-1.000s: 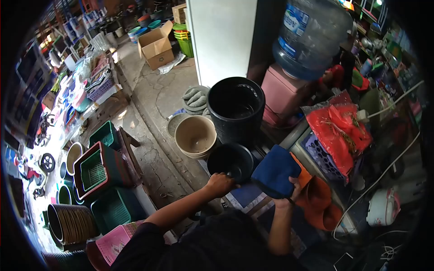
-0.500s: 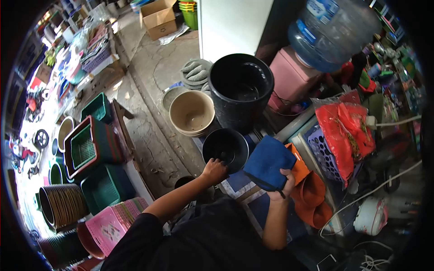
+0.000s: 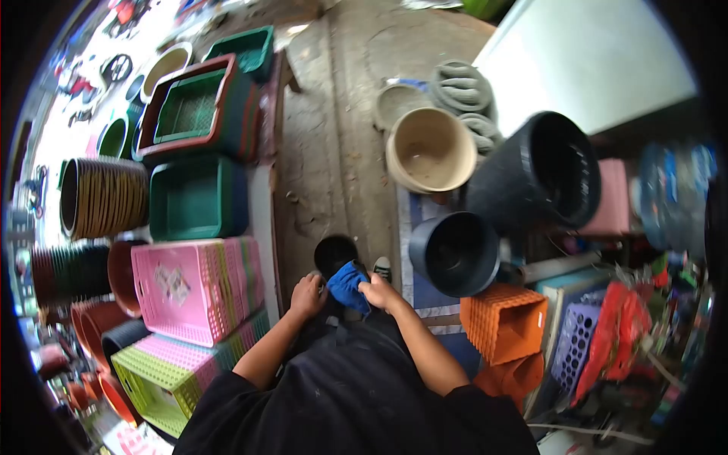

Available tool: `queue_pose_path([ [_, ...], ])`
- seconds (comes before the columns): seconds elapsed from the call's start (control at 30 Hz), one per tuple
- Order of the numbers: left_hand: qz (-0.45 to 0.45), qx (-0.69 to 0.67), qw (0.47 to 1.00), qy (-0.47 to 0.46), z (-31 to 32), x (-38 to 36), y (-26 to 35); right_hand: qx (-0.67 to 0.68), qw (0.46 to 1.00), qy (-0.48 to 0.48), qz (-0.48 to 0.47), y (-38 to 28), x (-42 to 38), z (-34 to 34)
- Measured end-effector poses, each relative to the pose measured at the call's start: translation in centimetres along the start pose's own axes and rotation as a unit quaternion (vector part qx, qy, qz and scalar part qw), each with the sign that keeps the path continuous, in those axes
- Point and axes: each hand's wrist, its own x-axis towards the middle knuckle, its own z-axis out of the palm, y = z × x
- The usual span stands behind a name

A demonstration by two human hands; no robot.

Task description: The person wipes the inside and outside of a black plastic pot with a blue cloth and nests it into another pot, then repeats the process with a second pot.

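Observation:
A crumpled blue cloth [image 3: 348, 285] hangs in front of my body, and my right hand [image 3: 381, 294] is closed around its edge. To the left of the cloth is my left hand [image 3: 307, 296], its fingers curled; what they hold, if anything, is too hidden to make out. Just beyond both hands, low between the rows of wares, stands a small black pot [image 3: 335, 252], partly covered by the cloth. A larger dark pot [image 3: 455, 254] stands to the right, apart from both hands.
Stacked pink baskets [image 3: 182, 292], green tubs [image 3: 193, 199] and brown pots line a bench on the left. Right of the aisle are a beige pot [image 3: 431, 149], a tall black bin [image 3: 531, 178], orange pots [image 3: 506, 322] and a water bottle [image 3: 675, 189]. A shoe [image 3: 382, 268] shows below.
My view has turned left and down. My left hand has left the dark pot's rim. My right hand has brought the blue cloth in front of my body, where it is now crumpled.

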Motion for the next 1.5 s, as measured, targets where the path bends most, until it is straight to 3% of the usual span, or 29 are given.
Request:
queue_pose_path([
  [0.17, -0.213, -0.145, 0.966, -0.024, 4.7, -1.6, -6.0, -0.176, 0.98, -0.034, 0.083, 7.1, 9.6, 3.5],
  [0.23, -0.283, -0.195, 0.937, -0.057, 6.1, -0.7, -7.5, -0.332, 0.938, -0.007, 0.095, 10.8, 13.6, 4.7],
  [0.27, -0.285, -0.202, 0.935, -0.053, 8.6, -0.9, -9.1, -0.319, 0.937, -0.04, 0.136, 10.8, 14.9, 4.7],
  [0.37, -0.286, -0.212, 0.932, -0.061, 13.0, 0.8, -12.4, -0.276, 0.946, -0.009, 0.172, 15.9, 19.9, 5.6],
  [0.43, -0.32, -0.255, 0.91, -0.061, 16.4, 2.4, -14.7, -0.284, 0.942, 0.077, 0.161, 20.2, 22.8, 6.5],
  [0.53, -0.357, -0.296, 0.886, -0.026, 22.8, 4.3, -18.9, -0.256, 0.947, 0.107, 0.159, 23.7, 26.9, 6.2],
  [0.7, -0.369, -0.325, 0.865, 0.1, 29.1, 8.6, -22.3, -0.307, 0.919, 0.205, 0.141, 24.0, 31.5, 5.8],
  [0.73, -0.414, -0.304, 0.853, 0.094, 27.9, 9.8, -20.9, -0.344, 0.907, 0.193, 0.15, 23.5, 32.0, 5.6],
  [0.77, -0.388, -0.269, 0.87, 0.144, 30.2, 10.0, -21.4, -0.376, 0.898, 0.173, 0.152, 23.0, 32.8, 5.6],
  [0.83, -0.453, -0.231, 0.857, 0.08, 28.9, 11.2, -20.0, -0.37, 0.908, 0.163, 0.104, 23.4, 33.9, 5.6],
  [0.87, -0.494, -0.244, 0.83, 0.084, 28.1, 11.6, -19.3, -0.352, 0.914, 0.158, 0.127, 22.4, 34.1, 6.0],
  [0.9, -0.472, -0.23, 0.841, 0.133, 29.4, 11.5, -19.6, -0.347, 0.918, 0.156, 0.106, 24.9, 35.1, 5.4],
  [0.97, -0.475, -0.249, 0.829, 0.161, 30.2, 11.1, -20.1, -0.359, 0.909, 0.138, 0.159, 23.9, 35.5, 5.4],
  [1.07, -0.452, -0.227, 0.846, 0.168, 30.5, 12.4, -19.7, -0.396, 0.898, 0.176, 0.078, 25.0, 35.5, 4.7],
  [1.17, -0.42, -0.217, 0.869, 0.148, 29.6, 10.3, -20.9, -0.399, 0.897, 0.15, 0.119, 24.2, 34.5, 5.1],
  [1.27, -0.337, -0.173, 0.925, 0.04, 29.2, 9.5, -22.2, -0.4, 0.897, 0.147, 0.12, 24.2, 34.8, 4.7],
  [1.37, -0.365, -0.163, 0.916, -0.042, 28.0, 10.4, -22.5, -0.394, 0.902, 0.14, 0.11, 25.4, 35.6, 3.9],
  [1.5, -0.408, -0.161, 0.898, -0.033, 27.9, 11.6, -22.5, -0.327, 0.928, 0.116, 0.137, 24.1, 35.5, 3.9],
])
